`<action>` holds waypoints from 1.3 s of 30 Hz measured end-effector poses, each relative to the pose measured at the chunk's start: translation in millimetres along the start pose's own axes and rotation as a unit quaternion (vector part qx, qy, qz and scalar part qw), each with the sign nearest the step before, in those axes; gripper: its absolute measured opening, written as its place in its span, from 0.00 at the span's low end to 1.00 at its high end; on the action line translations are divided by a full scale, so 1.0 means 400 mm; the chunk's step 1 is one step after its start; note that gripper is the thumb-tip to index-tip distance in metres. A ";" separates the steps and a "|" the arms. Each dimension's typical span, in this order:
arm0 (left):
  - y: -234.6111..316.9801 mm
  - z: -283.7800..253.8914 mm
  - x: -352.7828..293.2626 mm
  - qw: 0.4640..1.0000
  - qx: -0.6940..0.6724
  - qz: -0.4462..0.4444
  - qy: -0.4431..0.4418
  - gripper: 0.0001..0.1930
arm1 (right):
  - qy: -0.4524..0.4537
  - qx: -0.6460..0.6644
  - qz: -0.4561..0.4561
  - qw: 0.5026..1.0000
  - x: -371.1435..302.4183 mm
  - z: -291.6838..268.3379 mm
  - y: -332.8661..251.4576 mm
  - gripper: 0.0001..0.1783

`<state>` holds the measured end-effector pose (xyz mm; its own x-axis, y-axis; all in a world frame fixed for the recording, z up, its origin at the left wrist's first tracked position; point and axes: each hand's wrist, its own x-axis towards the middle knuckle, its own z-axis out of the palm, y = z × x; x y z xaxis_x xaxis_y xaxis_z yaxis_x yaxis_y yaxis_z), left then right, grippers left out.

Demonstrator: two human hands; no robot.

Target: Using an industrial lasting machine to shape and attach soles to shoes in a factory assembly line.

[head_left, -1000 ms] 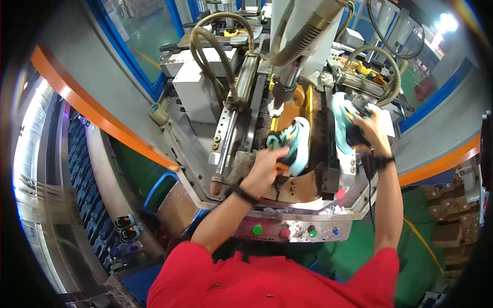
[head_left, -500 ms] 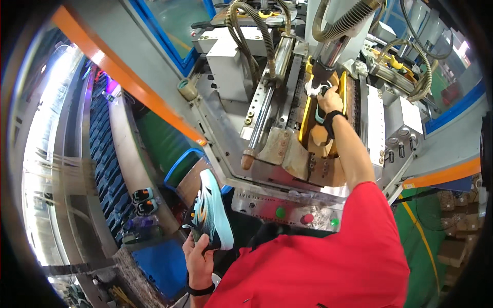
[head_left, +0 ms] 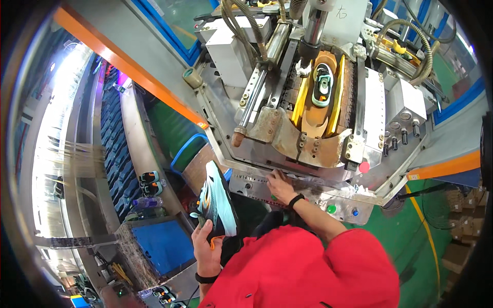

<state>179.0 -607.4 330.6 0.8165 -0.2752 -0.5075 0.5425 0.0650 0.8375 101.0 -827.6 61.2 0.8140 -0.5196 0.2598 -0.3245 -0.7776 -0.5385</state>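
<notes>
Light blue and black on the held shoe (head_left: 218, 197), at left of centre in the frame, clear of the machine. Gripped at its lower end by the left hand (head_left: 207, 251), thumb and fingers closed on the shoe; probably held by that end to keep most of the body untouched and the machine side free. Narrow end toward the top of the frame, upper turned left, wide pale band turned right.

Right hand (head_left: 281, 187) at lower centre, on the panel (head_left: 241, 187), fingers partly spread, nothing visible in the grasp; apparently placed for reach of the controls. Contact with any one control not possible to tell. Green button (head_left: 331, 209) and blue button (head_left: 355, 211) farther right, uncovered.

Seated shoe (head_left: 322, 84) at upper right of centre, on the brown pad (head_left: 314, 117), between yellow plates (head_left: 336, 97). Collar opening upward, length in line with the plates; likely set so for support beneath and on both flanks. Rod (head_left: 309, 50) just beside, to the left; height not possible to judge.

Finish of the held shoe: dark patterned upper, orange marks, orange loop near the palm. Finish of the seated shoe: dark interior, pale green rim, small orange accents.
</notes>
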 end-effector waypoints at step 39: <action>-0.248 -0.209 -0.180 0.998 -0.030 0.043 0.044 0.13 | 0.182 -0.004 0.120 0.976 0.920 -1.236 0.289 0.39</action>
<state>82.8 -513.7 267.0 0.8728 -0.1813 -0.4531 0.4792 0.1429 0.8660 124.7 -1283.7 490.9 0.4904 -0.7768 0.3951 -0.4896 -0.6206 -0.6126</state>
